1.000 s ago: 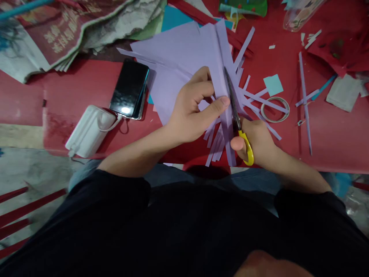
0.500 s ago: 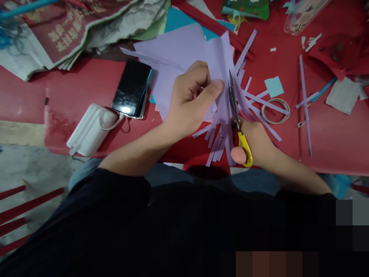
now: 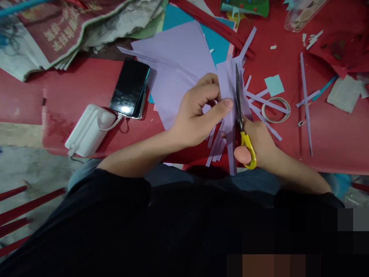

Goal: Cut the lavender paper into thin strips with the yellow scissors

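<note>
From my end, left hand [image 3: 198,113]'s pinching lilac paper [image 3: 225,82] just left of the scissors [image 3: 240,115] my right hand [image 3: 259,140]'s gripping, so if it buckles, I could nick a finger.

A red table [image 3: 337,142] stands on grey floor [image 3: 34,165] near slim red bars [image 3: 31,206].

1. On my feed, a dark-screened phone [image 3: 129,86] lies on the red table [image 3: 77,82], a white cable [image 3: 112,126] joining it to a white power bank [image 3: 89,130].
2. Beyond them I see a printed newspaper [image 3: 65,32].
3. Toward the right I make out a tape roll [image 3: 264,111] near a pale-blue square [image 3: 274,85].
4. Farther back I spot a clear plastic case [image 3: 305,15].
5. Lower left, I get red bars [image 3: 31,205] above grey floor [image 3: 17,165].
</note>
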A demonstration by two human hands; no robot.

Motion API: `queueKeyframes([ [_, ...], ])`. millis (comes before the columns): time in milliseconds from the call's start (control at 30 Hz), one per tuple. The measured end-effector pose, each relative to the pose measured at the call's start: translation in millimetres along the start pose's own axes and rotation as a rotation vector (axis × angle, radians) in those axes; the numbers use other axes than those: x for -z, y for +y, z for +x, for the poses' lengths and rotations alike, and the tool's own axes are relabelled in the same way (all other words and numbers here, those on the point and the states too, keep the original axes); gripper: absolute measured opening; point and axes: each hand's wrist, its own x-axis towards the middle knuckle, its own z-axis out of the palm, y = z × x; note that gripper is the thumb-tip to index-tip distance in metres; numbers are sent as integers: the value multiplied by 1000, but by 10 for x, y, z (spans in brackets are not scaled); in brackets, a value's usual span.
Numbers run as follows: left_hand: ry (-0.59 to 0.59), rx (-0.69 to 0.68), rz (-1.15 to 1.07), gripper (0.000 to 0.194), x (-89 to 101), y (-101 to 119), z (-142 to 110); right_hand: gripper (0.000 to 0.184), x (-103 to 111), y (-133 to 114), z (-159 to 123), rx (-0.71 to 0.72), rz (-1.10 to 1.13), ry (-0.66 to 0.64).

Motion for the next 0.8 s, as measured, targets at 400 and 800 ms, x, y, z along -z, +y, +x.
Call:
queueKeyframes([
  [400, 8, -74, -8, 46, 13, 14, 17, 98, -25, -41, 5, -15, -56, 144],
  [800, -3, -59, -23, 53, 58, -24, 61, 90, 16, -30, 57, -4, 119, 113],
])
